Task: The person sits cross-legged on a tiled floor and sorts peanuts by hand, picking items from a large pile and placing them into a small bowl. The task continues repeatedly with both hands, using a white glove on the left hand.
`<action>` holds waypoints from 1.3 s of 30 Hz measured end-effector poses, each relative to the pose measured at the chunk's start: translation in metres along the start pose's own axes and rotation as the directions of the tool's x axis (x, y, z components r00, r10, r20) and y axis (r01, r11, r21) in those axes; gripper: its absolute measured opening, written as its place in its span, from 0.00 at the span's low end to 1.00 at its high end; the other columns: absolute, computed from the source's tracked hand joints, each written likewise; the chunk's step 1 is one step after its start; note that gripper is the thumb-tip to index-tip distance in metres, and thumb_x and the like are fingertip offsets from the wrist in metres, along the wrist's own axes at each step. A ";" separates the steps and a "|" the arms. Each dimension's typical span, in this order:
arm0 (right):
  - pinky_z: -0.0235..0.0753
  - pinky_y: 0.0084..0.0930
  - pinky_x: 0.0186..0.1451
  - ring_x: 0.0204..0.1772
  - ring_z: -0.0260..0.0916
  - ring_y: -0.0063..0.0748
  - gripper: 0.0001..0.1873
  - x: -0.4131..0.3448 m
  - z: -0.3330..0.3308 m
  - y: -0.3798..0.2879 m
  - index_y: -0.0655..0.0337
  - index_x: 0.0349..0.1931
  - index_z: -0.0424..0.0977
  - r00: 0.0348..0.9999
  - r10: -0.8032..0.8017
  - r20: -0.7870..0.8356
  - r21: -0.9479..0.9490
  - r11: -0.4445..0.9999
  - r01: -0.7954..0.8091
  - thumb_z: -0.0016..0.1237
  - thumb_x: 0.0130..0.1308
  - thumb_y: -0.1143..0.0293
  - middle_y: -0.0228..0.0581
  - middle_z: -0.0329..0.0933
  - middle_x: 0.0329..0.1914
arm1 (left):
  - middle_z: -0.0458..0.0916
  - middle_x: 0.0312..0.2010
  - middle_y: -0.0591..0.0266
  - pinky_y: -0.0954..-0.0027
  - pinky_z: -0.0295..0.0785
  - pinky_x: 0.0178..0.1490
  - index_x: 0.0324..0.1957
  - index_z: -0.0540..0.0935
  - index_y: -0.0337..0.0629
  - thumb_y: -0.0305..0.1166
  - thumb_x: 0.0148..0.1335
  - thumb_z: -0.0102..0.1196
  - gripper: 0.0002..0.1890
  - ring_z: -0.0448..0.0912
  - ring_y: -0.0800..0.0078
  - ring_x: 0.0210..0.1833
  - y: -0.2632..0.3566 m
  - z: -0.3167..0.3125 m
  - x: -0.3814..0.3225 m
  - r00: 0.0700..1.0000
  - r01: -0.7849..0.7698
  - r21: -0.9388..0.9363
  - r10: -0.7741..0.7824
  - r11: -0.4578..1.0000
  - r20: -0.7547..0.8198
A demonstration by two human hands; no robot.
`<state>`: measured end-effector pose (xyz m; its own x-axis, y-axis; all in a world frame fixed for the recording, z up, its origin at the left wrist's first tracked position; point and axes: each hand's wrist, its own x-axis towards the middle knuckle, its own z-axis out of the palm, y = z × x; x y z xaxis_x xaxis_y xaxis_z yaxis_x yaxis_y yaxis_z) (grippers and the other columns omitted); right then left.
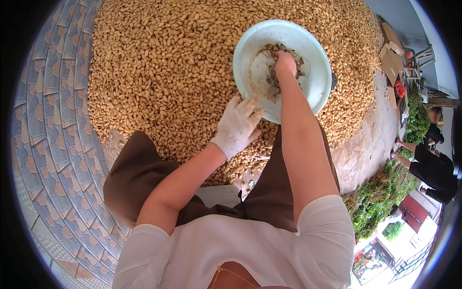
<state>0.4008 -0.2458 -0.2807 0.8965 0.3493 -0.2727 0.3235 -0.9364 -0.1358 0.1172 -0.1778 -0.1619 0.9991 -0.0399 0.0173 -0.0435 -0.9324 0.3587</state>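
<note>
A pale blue plastic basin sits on a wide spread of unshelled peanuts. Brown dry debris, like leaf bits and stems, lies in its bottom. My bare right hand reaches into the basin with its fingers down in this debris; the fingertips are hidden, so I cannot tell whether they grip any. On my left hand is a white knitted glove, soiled at the fingertips. It rests palm down over the peanuts with its fingers apart, close to the basin's near rim, and holds nothing.
Patterned paving tiles run along the left. At the right stand cardboard boxes, a red bag and heaps of green plants. A person in dark clothes is beyond them. A dark perforated object shows beside the basin.
</note>
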 end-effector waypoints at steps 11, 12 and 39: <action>0.74 0.22 0.38 0.34 0.75 0.22 0.10 -0.117 -0.086 0.004 0.63 0.45 0.82 0.938 -0.235 0.255 0.863 0.492 -0.112 0.56 0.71 0.66 0.30 0.78 0.29 | 0.81 0.55 0.48 0.59 0.76 0.62 0.57 0.80 0.38 0.28 0.63 0.60 0.19 0.82 0.54 0.54 -0.012 -0.060 -0.004 0.939 0.327 -0.541 -0.329 0.775 0.097; 0.74 0.21 0.37 0.34 0.74 0.20 0.10 -0.144 -0.101 0.003 0.64 0.45 0.81 0.912 -0.307 0.270 0.878 0.468 -0.102 0.56 0.71 0.67 0.29 0.78 0.30 | 0.81 0.55 0.47 0.59 0.76 0.61 0.59 0.79 0.40 0.28 0.64 0.59 0.20 0.82 0.53 0.54 -0.009 -0.066 -0.005 0.946 0.248 -0.538 -0.320 0.806 -0.042; 0.72 0.18 0.33 0.29 0.73 0.17 0.13 -0.474 -0.110 -0.003 0.58 0.35 0.77 0.619 -0.688 0.378 0.887 0.461 -0.029 0.57 0.72 0.59 0.26 0.76 0.25 | 0.87 0.40 0.53 0.57 0.77 0.50 0.44 0.88 0.46 0.39 0.58 0.61 0.14 0.84 0.55 0.44 0.106 -0.138 -0.232 0.962 0.149 -0.373 -0.048 0.916 0.268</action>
<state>0.0084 -0.4123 -0.0458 0.2180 0.8732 -0.4360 -0.1457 -0.4126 -0.8992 -0.1194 -0.2182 0.0014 0.9639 -0.0904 -0.2506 0.1086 -0.7255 0.6796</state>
